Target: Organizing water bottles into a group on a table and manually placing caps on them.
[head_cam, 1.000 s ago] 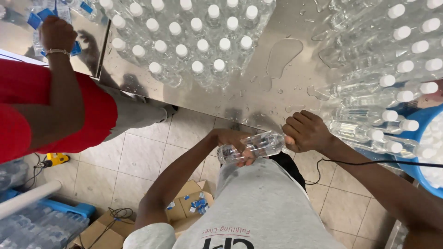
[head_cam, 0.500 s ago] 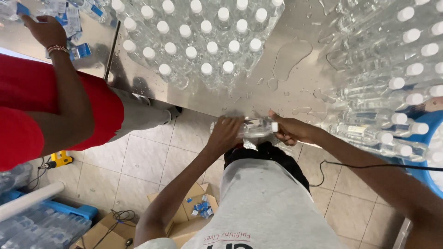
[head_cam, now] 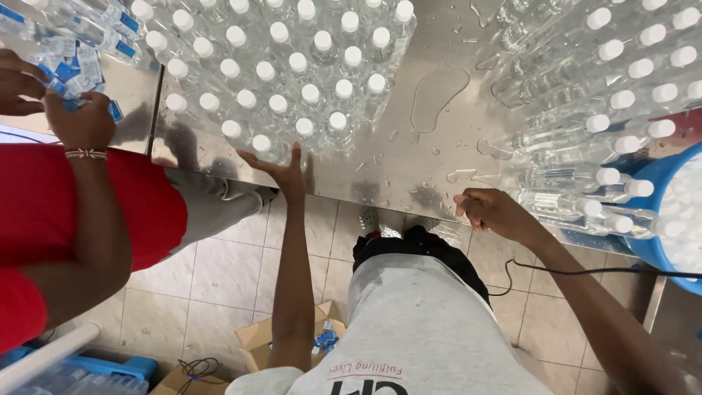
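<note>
Wet steel table (head_cam: 409, 157), beige tiled floor (head_cam: 227, 271)

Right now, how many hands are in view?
4. The left hand touches the standing bottles, the right hand sits at the table edge, and a co-worker's two hands hold labels top left.

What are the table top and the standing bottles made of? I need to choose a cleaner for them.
Table top: apparently stainless steel, brushed finish; it is grey, dully reflective, with water pooling in beads. Standing bottles: probably clear plastic, glossy and see-through, with matte white caps, likely plastic too.
</note>
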